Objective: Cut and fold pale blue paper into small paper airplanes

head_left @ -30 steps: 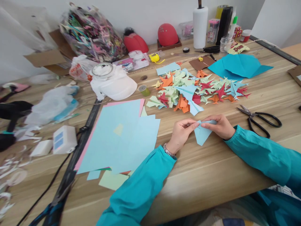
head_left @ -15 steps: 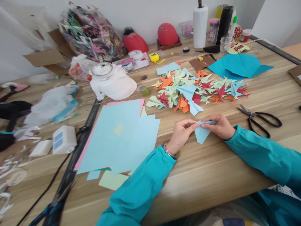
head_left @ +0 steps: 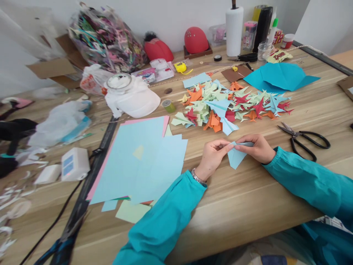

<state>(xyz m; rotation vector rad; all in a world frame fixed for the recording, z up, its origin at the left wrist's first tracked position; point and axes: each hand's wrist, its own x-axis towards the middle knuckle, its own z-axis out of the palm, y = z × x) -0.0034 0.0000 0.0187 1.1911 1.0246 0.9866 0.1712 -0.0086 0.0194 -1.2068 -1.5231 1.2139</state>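
Between my two hands is a small light-blue folded paper, its pointed lower part hanging down below the fingers. My left hand pinches its upper left edge between thumb and forefinger. From the other side my right hand pinches the paper close to my left fingertips, and a narrow blue flap shows along its fingers. The fingers hide part of the folds. Just beyond the hands lies a heap of folded paper shapes in pale green, orange, red and blue.
To the left are light-blue paper sheets over pink ones. Black-handled scissors lie at the right, and another pair of scissors at the lower left. Behind the heap sits a large turquoise folded paper. A green tape roll stands nearby.
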